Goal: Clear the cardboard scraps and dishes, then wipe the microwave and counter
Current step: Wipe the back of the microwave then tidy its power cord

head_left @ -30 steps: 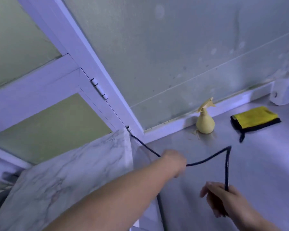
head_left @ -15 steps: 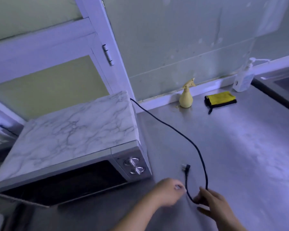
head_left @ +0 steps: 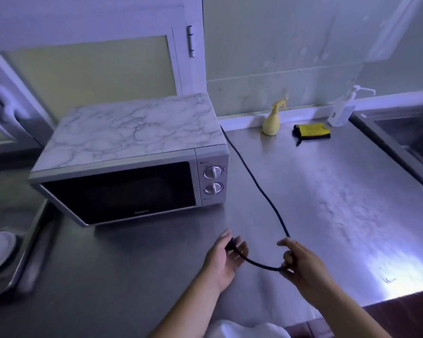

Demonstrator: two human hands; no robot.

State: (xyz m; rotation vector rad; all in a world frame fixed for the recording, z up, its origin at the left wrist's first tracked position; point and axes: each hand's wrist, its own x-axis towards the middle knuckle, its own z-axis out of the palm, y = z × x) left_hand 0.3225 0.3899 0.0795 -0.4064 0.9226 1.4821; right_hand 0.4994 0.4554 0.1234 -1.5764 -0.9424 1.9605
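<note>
My left hand [head_left: 226, 256] curls round the plug end of a thin black power cord [head_left: 254, 184]. My right hand [head_left: 300, 263] pinches the same cord nearby (a slack loop hangs between them). The silver, marble-topped microwave [head_left: 132, 167] stands beyond my left hand on the steel tabletop [head_left: 340, 203]. A folded yellow cloth [head_left: 311, 130] lies far beyond my right.

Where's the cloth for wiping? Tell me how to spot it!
Start at the microwave and look right along the back of the steel counter. Past the small yellow spray bottle, before the clear pump bottle, lies the folded cloth. It is the only flat thing there, bright yellow with a black edge.
</note>
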